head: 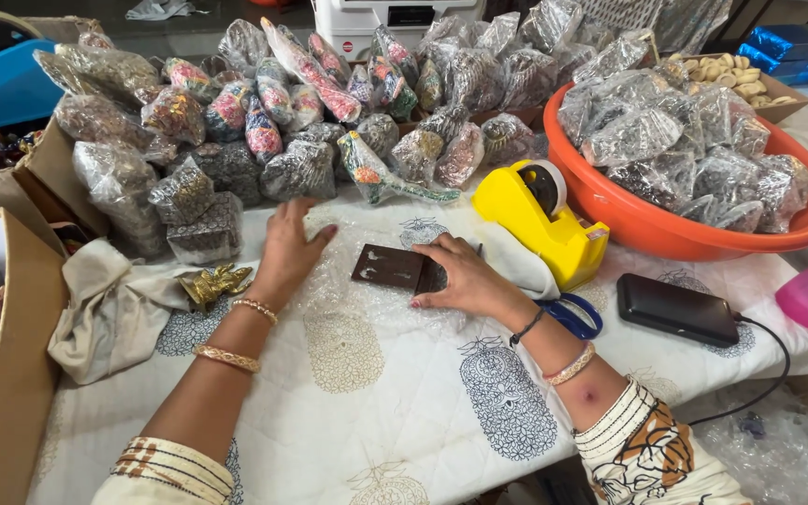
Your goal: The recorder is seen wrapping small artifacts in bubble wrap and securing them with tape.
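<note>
Centrally on the bench (395, 411), a dark brown rectangular box (396, 268) is pinned under the flat right hand (465, 278); bubble wrap (329, 290) is pressed by the left hand (289, 251), fingers spread, nothing gripped; wrap best kept taut; yellow tape dispenser (540, 223) near

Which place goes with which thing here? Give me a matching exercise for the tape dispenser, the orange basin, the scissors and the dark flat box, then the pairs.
Things:
1. yellow tape dispenser
2. orange basin
3. blue-handled scissors
4. dark flat box

Places:
A. under the right hand, on a sheet of bubble wrap
B. at the table's right side, full of wrapped packets
C. just behind the right wrist, partly hidden
D. between the right hand and the basin

Pairs: 1-D, 2-B, 3-C, 4-A
</note>
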